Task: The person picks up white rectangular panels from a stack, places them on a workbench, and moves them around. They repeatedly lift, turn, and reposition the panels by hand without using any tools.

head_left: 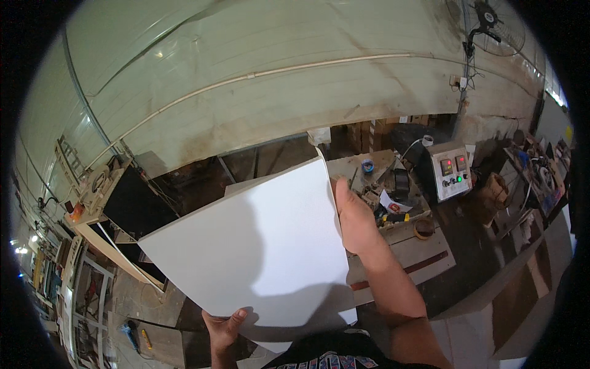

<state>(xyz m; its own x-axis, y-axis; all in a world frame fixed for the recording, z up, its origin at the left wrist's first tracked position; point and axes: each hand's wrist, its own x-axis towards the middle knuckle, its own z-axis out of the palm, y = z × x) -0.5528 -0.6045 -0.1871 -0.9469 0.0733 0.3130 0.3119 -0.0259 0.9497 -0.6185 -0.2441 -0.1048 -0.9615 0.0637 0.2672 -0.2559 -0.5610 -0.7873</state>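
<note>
A large white flat panel [246, 246], or a stack of such panels, is tilted in front of me, its lower edge close to my body. My left hand [225, 327] grips its lower left edge, thumb on top and the other fingers mostly hidden beneath. Against the right edge, near the far corner, my right hand [356, 216] is pressed, its fingers partly hidden behind the edge. A shadow falls over part of the white face. I cannot tell whether it is one sheet or several.
Right of the panel, a cluttered workbench [399, 240] carries a tape roll [424, 229], a yellow-black tool [396, 217] and a control box [452, 172] with lit displays. A blue power tool [129, 335] lies at lower left. A fan [488, 24] hangs at upper right.
</note>
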